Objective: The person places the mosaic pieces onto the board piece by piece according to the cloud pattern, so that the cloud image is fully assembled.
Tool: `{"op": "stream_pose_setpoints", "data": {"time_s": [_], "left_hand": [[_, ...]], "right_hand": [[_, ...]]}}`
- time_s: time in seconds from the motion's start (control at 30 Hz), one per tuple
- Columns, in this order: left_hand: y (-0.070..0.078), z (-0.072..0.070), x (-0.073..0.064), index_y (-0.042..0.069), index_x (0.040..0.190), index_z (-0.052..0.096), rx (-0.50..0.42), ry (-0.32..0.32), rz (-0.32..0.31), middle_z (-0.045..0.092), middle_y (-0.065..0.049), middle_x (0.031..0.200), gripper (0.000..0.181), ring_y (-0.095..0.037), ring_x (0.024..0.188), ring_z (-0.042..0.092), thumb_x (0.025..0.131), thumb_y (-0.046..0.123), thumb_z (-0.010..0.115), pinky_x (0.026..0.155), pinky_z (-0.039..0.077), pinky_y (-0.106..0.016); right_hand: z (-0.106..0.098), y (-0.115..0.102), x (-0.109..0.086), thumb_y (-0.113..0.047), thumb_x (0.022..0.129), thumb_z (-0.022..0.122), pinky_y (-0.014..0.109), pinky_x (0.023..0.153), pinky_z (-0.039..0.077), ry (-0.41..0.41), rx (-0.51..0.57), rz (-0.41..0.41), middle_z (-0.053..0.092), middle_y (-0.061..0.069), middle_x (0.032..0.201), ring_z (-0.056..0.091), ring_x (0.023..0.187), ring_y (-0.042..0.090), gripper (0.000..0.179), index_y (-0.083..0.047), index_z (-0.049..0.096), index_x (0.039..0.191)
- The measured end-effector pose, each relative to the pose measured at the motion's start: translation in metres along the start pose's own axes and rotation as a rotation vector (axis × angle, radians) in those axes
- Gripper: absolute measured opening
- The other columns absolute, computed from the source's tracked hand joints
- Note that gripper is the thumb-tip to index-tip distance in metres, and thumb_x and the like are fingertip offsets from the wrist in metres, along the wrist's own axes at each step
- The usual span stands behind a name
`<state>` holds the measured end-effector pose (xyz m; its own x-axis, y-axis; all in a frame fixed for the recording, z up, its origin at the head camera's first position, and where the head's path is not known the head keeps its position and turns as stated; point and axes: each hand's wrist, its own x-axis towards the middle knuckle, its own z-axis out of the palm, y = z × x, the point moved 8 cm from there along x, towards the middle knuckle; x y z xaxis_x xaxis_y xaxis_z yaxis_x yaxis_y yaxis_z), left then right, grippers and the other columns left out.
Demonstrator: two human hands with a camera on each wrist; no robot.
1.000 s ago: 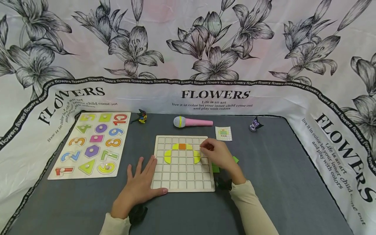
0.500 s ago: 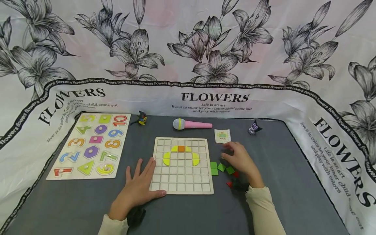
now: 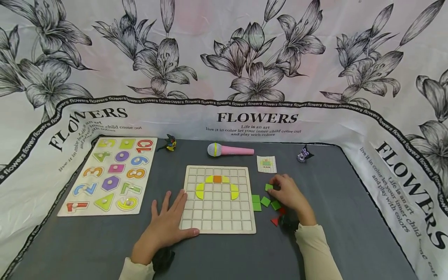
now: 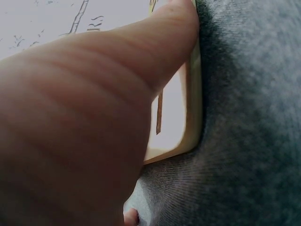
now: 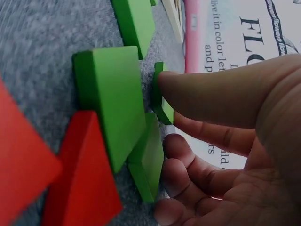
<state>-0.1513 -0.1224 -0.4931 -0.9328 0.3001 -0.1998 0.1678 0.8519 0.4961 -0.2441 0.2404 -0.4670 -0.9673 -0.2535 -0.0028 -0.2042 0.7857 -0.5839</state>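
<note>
A green tile (image 3: pixel 268 187) is pinched by the right hand (image 3: pixel 289 194), near the small card (image 3: pixel 266 165). The left hand (image 3: pixel 165 227), fingers spread, touches the grid board (image 3: pixel 217 214).

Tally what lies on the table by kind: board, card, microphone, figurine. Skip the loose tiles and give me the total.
Board: 2 (grid board, number board)
Card: 1
Microphone: 1
Figurine: 2 (yellow-and-black figurine, purple figurine)
Total: 6
</note>
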Motion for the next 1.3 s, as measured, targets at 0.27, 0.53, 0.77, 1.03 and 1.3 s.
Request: {"op": "stream_pose_setpoints", "data": {"time_s": [0.27,0.53,0.77,1.03,1.3], "left_hand": [[0.000,0.001,0.000,0.003,0.170,0.024,0.004,-0.001,0.011,0.018,-0.015,0.177,0.123,-0.052,0.160,0.002,0.084,0.068,0.082,0.115,-0.007,-0.081],[0.002,-0.001,0.000,0.002,0.170,0.024,-0.005,-0.003,0.005,0.018,-0.015,0.177,0.122,-0.052,0.160,0.001,0.085,0.067,0.082,0.115,-0.008,-0.081],[0.001,0.000,0.000,0.003,0.170,0.024,0.005,-0.002,-0.005,0.018,-0.015,0.178,0.122,-0.051,0.161,0.000,0.084,0.067,0.083,0.115,-0.009,-0.080],[-0.001,0.002,0.000,0.003,0.170,0.026,0.003,0.006,-0.006,0.019,-0.014,0.178,0.122,-0.051,0.161,0.000,0.084,0.068,0.083,0.116,-0.009,-0.080],[-0.001,0.001,0.000,0.003,0.170,0.025,0.001,0.000,-0.014,0.018,-0.013,0.178,0.123,-0.050,0.161,0.000,0.083,0.067,0.083,0.116,-0.009,-0.079]], "right_hand": [[-0.001,-0.010,0.002,-0.001,0.094,0.077,0.040,0.070,0.047,0.041,0.062,0.013,0.064,0.009,0.088,0.058,0.079,0.025,0.016,-0.001,0.061,0.099],[0.005,-0.026,0.008,0.000,0.099,0.072,0.051,0.082,0.055,0.076,0.144,0.008,0.069,0.012,0.098,0.067,0.093,0.032,0.009,0.000,0.064,0.103],[0.019,-0.050,0.020,-0.001,0.102,0.070,0.044,0.077,0.053,0.051,0.218,-0.047,0.068,0.009,0.096,0.064,0.086,0.025,0.007,0.000,0.065,0.107],[0.036,-0.077,0.028,0.000,0.103,0.069,0.043,0.078,0.054,0.010,0.272,-0.087,0.068,0.007,0.098,0.067,0.089,0.023,0.006,-0.003,0.067,0.108],[0.047,-0.097,0.039,0.000,0.100,0.070,0.042,0.080,0.055,-0.005,0.262,-0.127,0.069,0.005,0.097,0.067,0.089,0.023,0.006,-0.004,0.068,0.105]]}}
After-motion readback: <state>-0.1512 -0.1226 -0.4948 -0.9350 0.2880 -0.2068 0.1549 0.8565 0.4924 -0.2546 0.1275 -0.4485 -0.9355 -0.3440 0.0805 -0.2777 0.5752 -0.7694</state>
